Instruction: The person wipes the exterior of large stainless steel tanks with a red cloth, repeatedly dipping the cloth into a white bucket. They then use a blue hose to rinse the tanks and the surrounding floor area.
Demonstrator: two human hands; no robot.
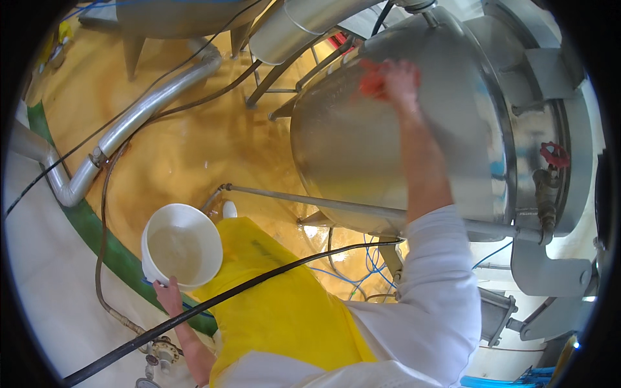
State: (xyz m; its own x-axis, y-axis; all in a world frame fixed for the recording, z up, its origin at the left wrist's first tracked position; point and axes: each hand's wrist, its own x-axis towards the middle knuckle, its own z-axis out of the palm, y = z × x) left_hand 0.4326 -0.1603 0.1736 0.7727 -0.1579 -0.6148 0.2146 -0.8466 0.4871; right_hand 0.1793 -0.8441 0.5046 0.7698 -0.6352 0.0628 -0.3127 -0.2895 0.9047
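My right arm reaches up to a large steel tank (pixel 388 161). My right hand (pixel 402 81) presses a red cloth (pixel 373 83) on the tank's curved side; the cloth looks crumpled and slightly blurred. Low on the left, my left hand (pixel 169 297) grips the lower edge of a white bucket (pixel 207 249). The bucket tilts so that its inside shows, with what looks like cloudy liquid at the bottom. A thin blue strip (pixel 197 307) runs close by my left hand; what it belongs to I cannot make out.
A metal rail (pixel 310 197) crosses before the tank. One black hose (pixel 259 281) passes over my yellow apron (pixel 284 310). Silver pipes (pixel 139 107) and a brown hose (pixel 103 220) lie left, above the wet yellowish floor (pixel 213 142). A red valve wheel (pixel 554 154) sits right.
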